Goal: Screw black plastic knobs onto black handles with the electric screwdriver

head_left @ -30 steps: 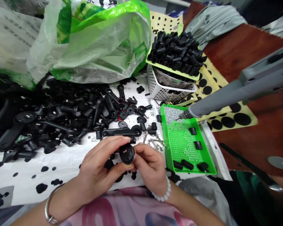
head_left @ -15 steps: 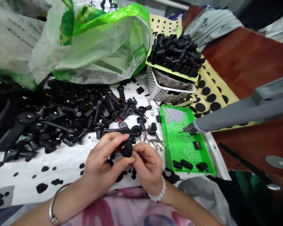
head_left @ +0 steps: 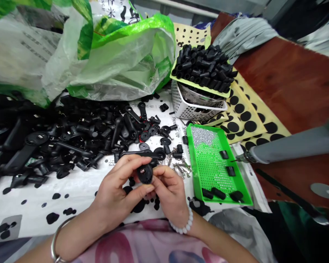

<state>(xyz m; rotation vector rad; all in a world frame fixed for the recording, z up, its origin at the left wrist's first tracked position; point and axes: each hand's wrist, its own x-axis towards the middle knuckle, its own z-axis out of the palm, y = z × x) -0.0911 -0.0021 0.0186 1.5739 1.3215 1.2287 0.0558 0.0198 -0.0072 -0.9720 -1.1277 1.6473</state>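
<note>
Large black Chinese characters stand on the plastic bag (head_left: 112, 22), partly folded and cut off by the frame, and its grey lines of print are too blurred to read. The white sheet (head_left: 79, 193) carries small sideways print where "OF" can be read; its small Chinese characters stay illegible.

A reddish-brown wooden tabletop (head_left: 287, 84) carried cream sheets of black rubber dots (head_left: 249, 117). Over it lay a white printed sheet (head_left: 55, 193), holding a heap of black plastic parts (head_left: 71, 135), a white slotted basket (head_left: 189, 109) and a green mesh tray (head_left: 193, 164).
</note>
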